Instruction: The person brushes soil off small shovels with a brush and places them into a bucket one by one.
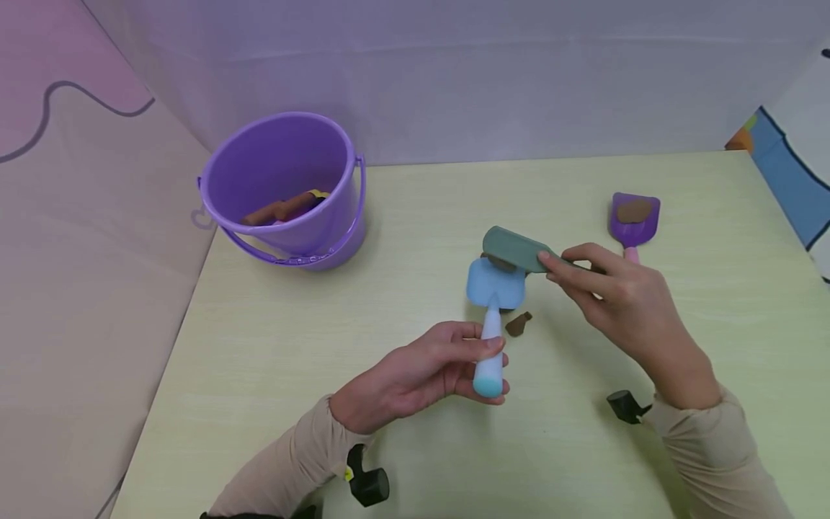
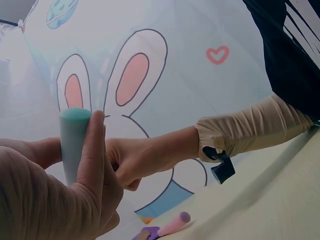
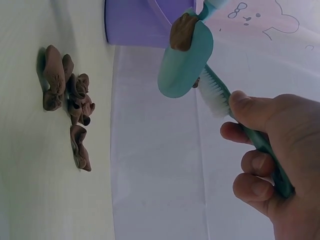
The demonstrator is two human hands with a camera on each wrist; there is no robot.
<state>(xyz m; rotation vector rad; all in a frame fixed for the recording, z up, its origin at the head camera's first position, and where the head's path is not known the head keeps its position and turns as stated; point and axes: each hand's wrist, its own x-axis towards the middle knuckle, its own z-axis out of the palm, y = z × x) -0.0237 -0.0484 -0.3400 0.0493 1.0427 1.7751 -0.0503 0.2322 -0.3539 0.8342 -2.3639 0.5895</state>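
Nearest, my left sleeve [image 1: 288, 461] slants across the near left. My left hand [image 1: 424, 371] grips a blue shovel [image 1: 485, 282] by its handle, raised above the table [image 1: 259, 360] with a brown clump [image 3: 183, 32] on it. My right hand [image 1: 622, 299] pinches a green brush [image 1: 519, 249], bristles beside the shovel. Brown pieces [image 3: 54, 75] lie below; far left stands a purple bucket [image 1: 324, 225].

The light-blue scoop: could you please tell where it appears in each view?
Head: the light-blue scoop is right of centre, in the left hand.
Left wrist: only its handle shows, left of centre.
Right wrist: its blade is above centre, with a brown lump on it.
Shared landmark: the right hand, visible in all three.
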